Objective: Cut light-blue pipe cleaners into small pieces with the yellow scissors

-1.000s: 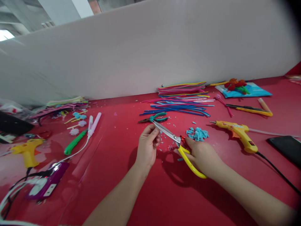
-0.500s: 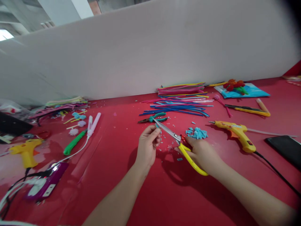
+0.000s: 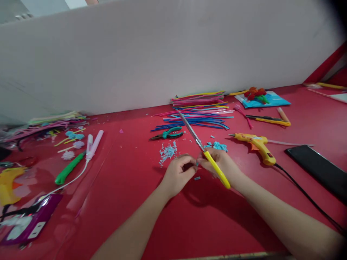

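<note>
My right hand (image 3: 223,165) holds a pair of scissors (image 3: 215,168) with a yellow handle, blades together and pointing up and away to the left. My left hand (image 3: 179,176) pinches a small blue piece (image 3: 197,164), probably cut pipe cleaner, close to the right fingertips. Whether the right fingers touch that piece too, I cannot tell. Behind the right hand lies a small pile of short light-blue fuzzy pieces (image 3: 220,146), partly hidden. Fine blue clippings (image 3: 168,151) are scattered beyond the left hand, and one loose bit (image 3: 197,178) lies just below the fingers.
Green-handled pliers (image 3: 166,134) lie before bundled pipe cleaners (image 3: 199,119). Right are a yellow glue gun (image 3: 257,144), a black phone (image 3: 316,168) and a blue packet (image 3: 278,99). Left are a green-handled tool (image 3: 69,168), a pink-and-white tool (image 3: 93,146) and a purple power strip (image 3: 35,220).
The hands have come together, and the scissor blades have left the small blue piece and swung more upright. The view has shifted right, and blue clippings now show beyond the left hand.
</note>
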Demonstrator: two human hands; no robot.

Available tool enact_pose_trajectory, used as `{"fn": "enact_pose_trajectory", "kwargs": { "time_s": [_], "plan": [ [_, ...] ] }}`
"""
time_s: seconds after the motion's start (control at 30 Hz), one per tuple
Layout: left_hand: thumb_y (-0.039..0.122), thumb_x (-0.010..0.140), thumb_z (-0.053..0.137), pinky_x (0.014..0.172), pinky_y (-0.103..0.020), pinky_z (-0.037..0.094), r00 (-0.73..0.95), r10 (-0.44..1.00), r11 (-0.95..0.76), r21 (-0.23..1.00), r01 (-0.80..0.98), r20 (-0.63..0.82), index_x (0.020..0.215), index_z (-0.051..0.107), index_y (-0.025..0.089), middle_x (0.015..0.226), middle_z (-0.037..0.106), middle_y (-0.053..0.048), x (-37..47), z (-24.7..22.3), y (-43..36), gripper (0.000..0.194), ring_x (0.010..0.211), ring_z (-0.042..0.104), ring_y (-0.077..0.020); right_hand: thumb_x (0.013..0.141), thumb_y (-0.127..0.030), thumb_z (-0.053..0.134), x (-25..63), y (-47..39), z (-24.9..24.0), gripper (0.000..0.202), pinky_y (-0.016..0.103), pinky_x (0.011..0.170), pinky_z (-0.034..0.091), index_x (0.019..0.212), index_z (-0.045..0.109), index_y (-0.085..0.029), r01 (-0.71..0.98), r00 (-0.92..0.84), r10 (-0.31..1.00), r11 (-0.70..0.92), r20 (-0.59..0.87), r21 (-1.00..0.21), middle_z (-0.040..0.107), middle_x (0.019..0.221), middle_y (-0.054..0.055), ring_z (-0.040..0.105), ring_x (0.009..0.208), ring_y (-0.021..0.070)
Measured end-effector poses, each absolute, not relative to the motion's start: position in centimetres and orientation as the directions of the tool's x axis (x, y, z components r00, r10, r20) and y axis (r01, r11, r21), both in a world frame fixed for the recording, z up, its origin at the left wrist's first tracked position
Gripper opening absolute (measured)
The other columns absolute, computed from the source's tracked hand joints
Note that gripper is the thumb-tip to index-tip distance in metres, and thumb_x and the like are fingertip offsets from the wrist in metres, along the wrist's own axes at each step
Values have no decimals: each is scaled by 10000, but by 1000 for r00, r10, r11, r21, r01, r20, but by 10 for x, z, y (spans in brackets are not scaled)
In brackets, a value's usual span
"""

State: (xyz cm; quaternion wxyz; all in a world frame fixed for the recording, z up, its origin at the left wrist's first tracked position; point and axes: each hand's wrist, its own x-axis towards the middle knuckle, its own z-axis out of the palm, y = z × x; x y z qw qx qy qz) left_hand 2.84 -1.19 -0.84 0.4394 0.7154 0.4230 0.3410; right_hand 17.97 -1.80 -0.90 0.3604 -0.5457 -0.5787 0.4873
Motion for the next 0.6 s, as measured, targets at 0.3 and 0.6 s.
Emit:
{"fn": "enact_pose_trajectory", "kwargs": {
  "time_s": [0.3,0.6],
  "plan": [
    [222,729,494,574,-235,304,299,924,-368,774,515,241,544,518,174,591,448,11,13,-18,6,193,580,413,-119,639,-329,478,224,9,-6,176,208,427,243,606,499,-157,738,126,988,-154,-90,-657,454,482,-19,407,443,92],
    [170,719,502,586,-238,340,328,899,-428,744,514,290,726,573,196,753,508,-5,18,-24,3,76,585,424,-103,675,-292,427,241,20,-11,200,212,416,217,590,534,-145,806,184,980,-192,-73,-560,442,461,-4,366,416,87]
  ]
}}
